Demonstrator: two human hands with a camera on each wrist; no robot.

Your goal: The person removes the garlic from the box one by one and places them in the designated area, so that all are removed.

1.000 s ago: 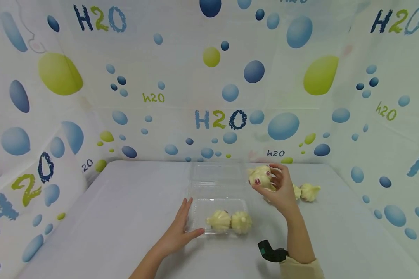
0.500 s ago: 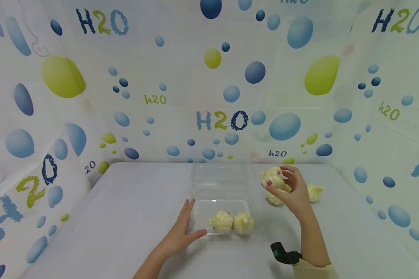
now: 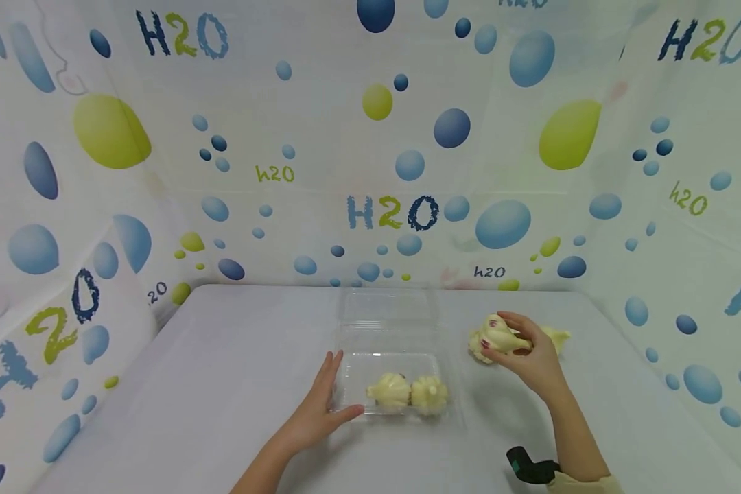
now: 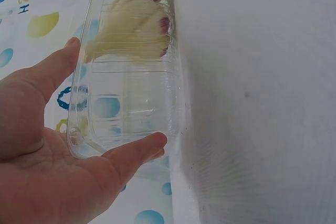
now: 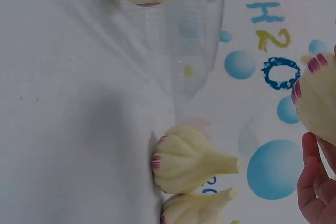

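My right hand [image 3: 534, 360] grips a garlic bulb [image 3: 500, 334], its stem pointing toward the palm. Right beside it on the table, a second garlic bulb [image 3: 476, 348] is partly covered by the held one; another garlic bulb [image 3: 557, 337] shows behind the fingers. In the right wrist view the held bulb [image 5: 319, 98] appears at the right edge. A clear plastic clamshell box [image 3: 355, 377] lies with its lid folded back. Inside its right half sit two garlic bulbs, one on the left [image 3: 390, 391] and one on the right [image 3: 429, 394]. My left hand [image 3: 315, 412] spans the box's left end, fingers fairly straight and touching it.
The open lid [image 3: 387, 309] extends toward the back of the white table [image 3: 241, 357]. A patterned cloth wall [image 3: 321, 123] rises behind and at both sides. A black bracket [image 3: 531, 468] sticks out from my right wrist.
My right hand has moved right and then down with its garlic bulb, to beside the bulbs on the table. My left hand stays at the box.
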